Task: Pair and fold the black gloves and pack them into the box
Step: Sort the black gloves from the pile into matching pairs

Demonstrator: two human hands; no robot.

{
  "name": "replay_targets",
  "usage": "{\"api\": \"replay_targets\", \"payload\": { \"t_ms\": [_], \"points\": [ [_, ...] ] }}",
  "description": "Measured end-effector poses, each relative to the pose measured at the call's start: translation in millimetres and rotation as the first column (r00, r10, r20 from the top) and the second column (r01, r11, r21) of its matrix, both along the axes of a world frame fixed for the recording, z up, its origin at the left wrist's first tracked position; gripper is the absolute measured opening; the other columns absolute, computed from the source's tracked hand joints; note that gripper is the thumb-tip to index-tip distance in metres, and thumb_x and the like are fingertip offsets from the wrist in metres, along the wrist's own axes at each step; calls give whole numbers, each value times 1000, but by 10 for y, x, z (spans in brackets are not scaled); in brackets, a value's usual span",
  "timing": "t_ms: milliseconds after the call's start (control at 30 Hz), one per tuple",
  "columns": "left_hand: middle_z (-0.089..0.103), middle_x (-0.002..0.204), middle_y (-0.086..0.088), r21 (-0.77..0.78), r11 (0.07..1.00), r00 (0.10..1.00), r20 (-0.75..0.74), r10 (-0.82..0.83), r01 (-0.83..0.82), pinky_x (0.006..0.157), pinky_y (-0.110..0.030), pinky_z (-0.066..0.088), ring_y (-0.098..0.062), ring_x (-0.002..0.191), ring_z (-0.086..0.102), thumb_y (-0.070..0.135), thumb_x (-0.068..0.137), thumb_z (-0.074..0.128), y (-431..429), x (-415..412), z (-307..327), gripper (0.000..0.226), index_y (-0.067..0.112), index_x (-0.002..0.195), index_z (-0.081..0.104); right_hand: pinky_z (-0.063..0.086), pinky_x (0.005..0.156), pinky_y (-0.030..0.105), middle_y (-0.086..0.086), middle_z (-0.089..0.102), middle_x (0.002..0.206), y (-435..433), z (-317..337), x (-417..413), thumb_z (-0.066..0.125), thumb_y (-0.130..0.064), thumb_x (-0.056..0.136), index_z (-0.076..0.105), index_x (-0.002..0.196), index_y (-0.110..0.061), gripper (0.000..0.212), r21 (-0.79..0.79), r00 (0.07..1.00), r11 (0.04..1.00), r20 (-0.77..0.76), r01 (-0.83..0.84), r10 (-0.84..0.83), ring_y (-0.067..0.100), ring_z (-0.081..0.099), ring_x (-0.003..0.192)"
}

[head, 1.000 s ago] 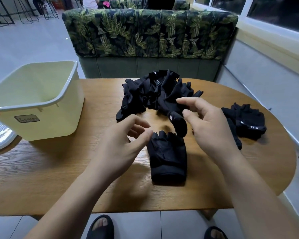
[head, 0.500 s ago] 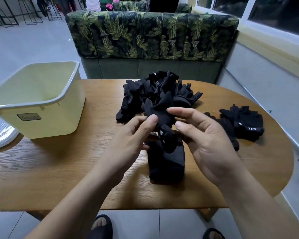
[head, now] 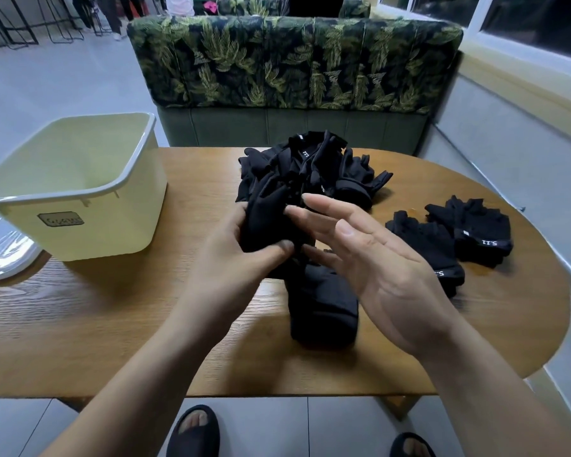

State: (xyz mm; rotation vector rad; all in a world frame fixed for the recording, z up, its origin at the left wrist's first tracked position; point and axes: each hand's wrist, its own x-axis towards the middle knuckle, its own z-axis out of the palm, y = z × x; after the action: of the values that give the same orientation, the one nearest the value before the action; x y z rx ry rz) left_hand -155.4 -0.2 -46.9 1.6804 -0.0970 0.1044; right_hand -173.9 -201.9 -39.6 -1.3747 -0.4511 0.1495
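My left hand (head: pixel 234 258) grips a black glove (head: pixel 264 222) lifted above the table, thumb curled round its lower edge. My right hand (head: pixel 370 262) is beside it with straight fingers, fingertips touching the glove. Under both hands a folded black glove (head: pixel 323 308) lies flat on the wooden table (head: pixel 112 324). A heap of loose black gloves (head: pixel 314 166) sits at the far middle of the table. Two black gloves (head: pixel 455 235) with white lettering lie to the right. A pale yellow plastic box (head: pixel 80 186) stands open at the left.
A leaf-patterned sofa (head: pixel 294 64) stands behind the table. The table's rounded right end lies near the wall under a window. My feet in black sandals (head: pixel 195 430) show below the table's near edge. Chair legs stand on the floor at far left.
A glove was pulled from the heap toward me. My left hand took hold of it and lifted it. My right hand opened out beside it.
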Motion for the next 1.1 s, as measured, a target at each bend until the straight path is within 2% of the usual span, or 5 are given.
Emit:
{"api": "replay_targets", "payload": {
  "t_ms": [267, 433, 833, 967, 1100],
  "points": [
    [79, 87, -7, -291, 939, 964, -242, 115, -185, 58, -22, 57, -15, 70, 75, 19, 110, 50, 169, 66, 57, 25, 8, 110, 73, 55, 107, 45, -7, 78, 117, 77, -96, 84, 63, -20, 105, 71, 126, -28, 23, -331, 940, 881, 71, 337, -333, 10, 71, 114],
    [82, 107, -11, -371, 907, 939, -335, 71, -201, 92, -38, 53, -25, 101, 77, 36, 110, 49, 244, -31, -38, 38, 12, 111, 78, 60, 88, 43, 1, 82, 103, 346, -156, 119, 66, -44, 101, 57, 134, -33, 36, -351, 959, 926, -182, 142, -216, 17, 78, 93],
    [83, 96, 0, 119, 992, 956, -285, 75, -42, 80, -41, 47, -19, 86, 71, 35, 101, 70, 928, -55, -343, 16, 27, 99, 84, 66, 75, 44, -5, 76, 123, 650, -307, 283, 73, 1, 95, 46, 150, -41, 74, -401, 960, 892, -94, 208, -265, 16, 79, 87],
    [78, 73, -5, 355, 935, 958, -262, 115, -15, 61, -37, 54, -21, 62, 74, 24, 99, 73, 1019, -47, -371, 7, 21, 94, 76, 64, 75, 41, -11, 65, 133, 697, -359, 294, 73, -7, 95, 39, 153, -48, 79, -677, 960, 686, 126, 266, -249, 15, 75, 69],
    [76, 73, 0, 587, 810, 959, -239, 150, 19, 54, -31, 56, -14, 59, 74, 34, 92, 80, 1056, -55, -405, 14, 27, 95, 68, 56, 90, 36, -8, 64, 140, 709, -444, 309, 76, -16, 91, 35, 159, -41, 83, -772, 915, 491, 356, 402, -189, 17, 70, 102]
  ]
}}
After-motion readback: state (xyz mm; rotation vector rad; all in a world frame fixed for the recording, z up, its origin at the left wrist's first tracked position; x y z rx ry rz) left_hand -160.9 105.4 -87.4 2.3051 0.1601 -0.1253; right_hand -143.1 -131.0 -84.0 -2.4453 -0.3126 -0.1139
